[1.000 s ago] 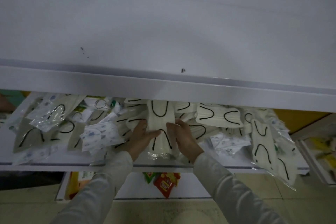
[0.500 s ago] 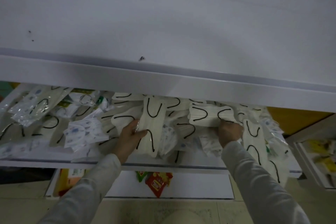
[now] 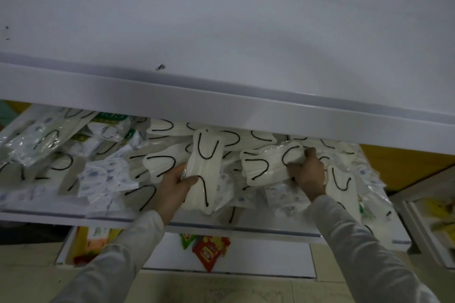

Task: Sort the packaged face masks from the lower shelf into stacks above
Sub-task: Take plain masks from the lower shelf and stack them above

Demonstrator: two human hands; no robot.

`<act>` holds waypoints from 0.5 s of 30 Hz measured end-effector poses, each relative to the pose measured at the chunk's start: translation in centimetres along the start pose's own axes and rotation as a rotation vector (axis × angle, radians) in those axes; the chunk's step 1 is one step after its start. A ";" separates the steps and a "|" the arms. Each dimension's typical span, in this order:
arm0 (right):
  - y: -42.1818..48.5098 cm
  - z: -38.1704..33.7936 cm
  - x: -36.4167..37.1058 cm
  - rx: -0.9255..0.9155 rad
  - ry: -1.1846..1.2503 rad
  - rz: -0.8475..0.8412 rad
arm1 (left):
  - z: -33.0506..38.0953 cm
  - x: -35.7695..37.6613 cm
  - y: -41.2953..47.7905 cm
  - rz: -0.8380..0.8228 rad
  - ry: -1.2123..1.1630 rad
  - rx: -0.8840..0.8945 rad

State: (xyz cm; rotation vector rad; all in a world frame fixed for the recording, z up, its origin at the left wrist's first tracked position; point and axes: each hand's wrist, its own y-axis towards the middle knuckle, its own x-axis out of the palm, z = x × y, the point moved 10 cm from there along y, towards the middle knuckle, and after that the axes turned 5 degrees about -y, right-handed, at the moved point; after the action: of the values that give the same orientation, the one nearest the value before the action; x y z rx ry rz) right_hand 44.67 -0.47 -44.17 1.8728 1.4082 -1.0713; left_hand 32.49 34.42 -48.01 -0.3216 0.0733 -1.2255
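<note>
- An upright cream-white pleated face mask [image 3: 204, 172] in a clear plastic wrapper, with a black ear loop curving at its top and another at its bottom, stands lengthwise over the middle of the lower white shelf [image 3: 73, 215]. Its lower end reaches the shelf's front edge.
- The left hand [image 3: 176, 184] grips this mask at its left edge, thumb across the front and fingers curled behind.
- A second cream-white wrapped mask [image 3: 267, 165] lies sideways just right of the shelf's middle, its wrapper glinting. The right hand [image 3: 307, 172] clutches its right end, fingers curled over the top.
- A loose heap of like masks [image 3: 157, 162] covers the shelf from end to end, mixed with white packs printed in pale blue [image 3: 105, 177] toward the shelf's left.
- Pale grey sleeves [image 3: 364, 241] reach up from below the shelf.
- A broad white upper shelf [image 3: 221, 32] overhangs the lower one.
- A red snack packet [image 3: 210, 251] shows beneath the shelf's middle.
</note>
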 end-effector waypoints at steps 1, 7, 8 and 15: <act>0.0 -0.2 0.0 -0.020 0.079 0.004 | 0.0 0.2 0.0 -0.002 0.002 -0.001; 0.0 -1.6 1.4 0.023 0.548 -0.237 | 0.0 0.2 0.1 0.007 0.111 0.021; -0.1 -2.4 1.0 0.020 0.598 -0.268 | 0.2 0.4 0.1 0.001 0.146 0.030; -3.8 -10.4 0.5 -0.139 0.675 -0.622 | 3.0 2.0 -1.7 -0.139 0.261 0.076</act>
State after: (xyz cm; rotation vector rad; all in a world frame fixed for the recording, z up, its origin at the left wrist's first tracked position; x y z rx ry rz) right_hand 43.83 9.26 -38.99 1.8089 2.4933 -0.5582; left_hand 32.29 32.70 -44.46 -0.1005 0.2322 -1.3995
